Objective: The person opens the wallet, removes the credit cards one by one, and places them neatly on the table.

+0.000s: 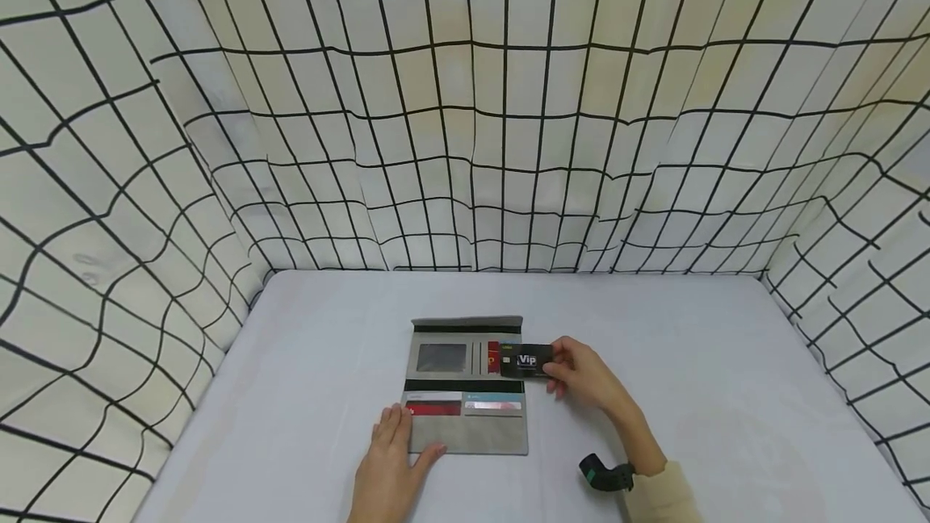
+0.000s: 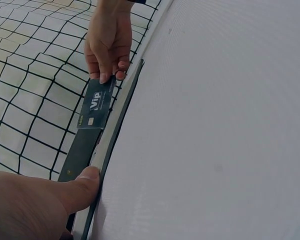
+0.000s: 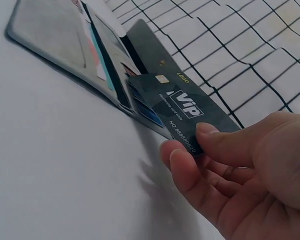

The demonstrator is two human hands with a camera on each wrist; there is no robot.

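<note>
A grey wallet (image 1: 472, 436) lies unfolded on the white table, with cards in its slots. My right hand (image 1: 581, 374) pinches the outer end of a black "Vip" card (image 1: 526, 361) between thumb and fingers. The card's chip end overlaps the right edge of the wallet's upper panel, beside a red card (image 1: 493, 357) in the slots. In the right wrist view the card (image 3: 182, 107) is tilted, its printed face showing. My left hand (image 1: 392, 462) rests at the wallet's lower left corner, fingers extended along the left side and thumb at the bottom edge.
The lower panel holds a red-and-white card (image 1: 433, 407) and a light blue card (image 1: 492, 403). A clear window (image 1: 441, 357) is in the upper panel. White walls with a black grid (image 1: 508, 144) surround the table (image 1: 726, 394). A black device (image 1: 606, 474) is strapped to the right wrist.
</note>
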